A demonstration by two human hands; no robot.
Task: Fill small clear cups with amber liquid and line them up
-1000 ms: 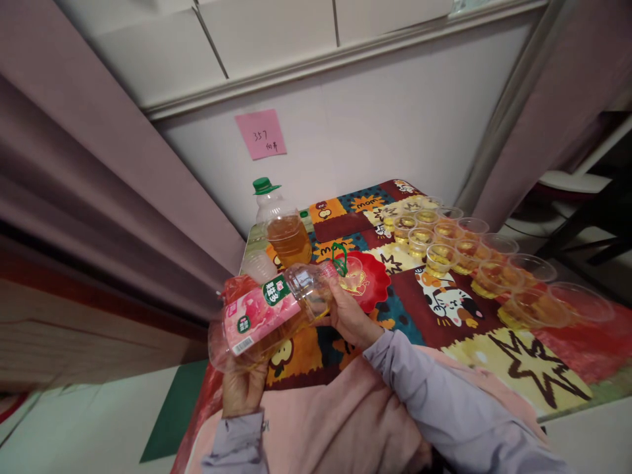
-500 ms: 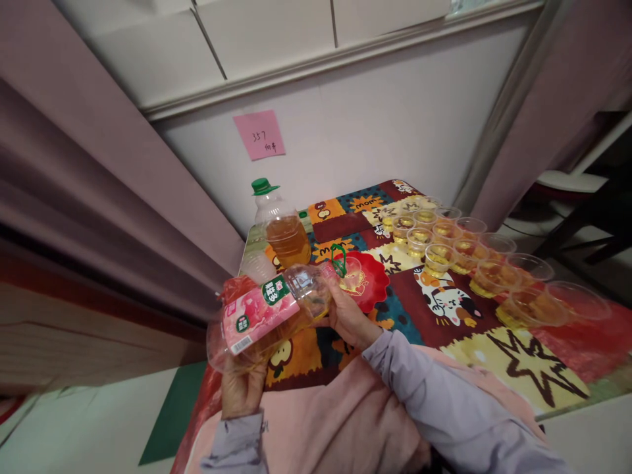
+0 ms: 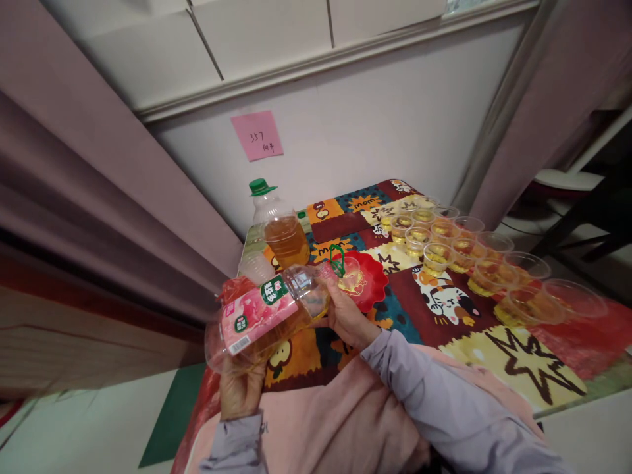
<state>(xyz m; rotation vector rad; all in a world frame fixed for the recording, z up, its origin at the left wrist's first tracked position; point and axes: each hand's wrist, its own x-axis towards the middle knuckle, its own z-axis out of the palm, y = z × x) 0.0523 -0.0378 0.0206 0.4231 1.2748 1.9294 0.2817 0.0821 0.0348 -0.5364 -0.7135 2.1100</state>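
A clear plastic juice bottle [image 3: 261, 316] with a pink label and yellow liquid lies tilted in both my hands, its neck end to the upper right. My left hand [image 3: 241, 388] grips the base from below, with the fingers partly behind the bottle. Near the neck, my right hand [image 3: 348, 313] is wrapped round it. A green loop handle [image 3: 337, 260] shows by the bottle's neck. Just beyond the neck lies a red scalloped plate [image 3: 378, 283]. Behind my bottle stands a second large bottle [image 3: 284, 234], with a green cap and amber liquid.
Several clear plastic cups [image 3: 437, 259] of yellow liquid stand in rows on the right of the patterned tablecloth [image 3: 409, 309]. A pink note [image 3: 257, 135] is stuck on the white wall behind. A purple curtain [image 3: 123, 151] hangs at the left.
Little differs. The whole view has shifted very slightly, and both hands keep the bottle in the same tilted hold.
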